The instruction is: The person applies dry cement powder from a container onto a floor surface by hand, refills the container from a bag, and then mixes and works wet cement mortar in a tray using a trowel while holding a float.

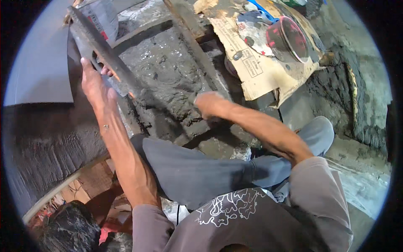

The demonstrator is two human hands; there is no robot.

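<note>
My left hand [94,77] is wrapped round the grip of a long, narrow plastering float [98,46]. The float is tilted up, its grey edge caked with mortar. Its lower end reaches the left side of a wooden mixing trough [145,31]. Wet grey mortar [161,63] fills the trough, smooth at the far end and churned up nearer to me. Over the near right part of the mortar, my right hand [210,105] is closed. Whatever it grips is hidden by the hand and some blur.
Right of the trough lies a torn cardboard sheet [260,86] bearing a clear pink-marked tub [287,40] and a blue-handled tool [262,10]. A white sack [98,19] stands far left. Freshly plastered surface [50,143] spreads at left; a dark-haired head [69,229] shows lower left.
</note>
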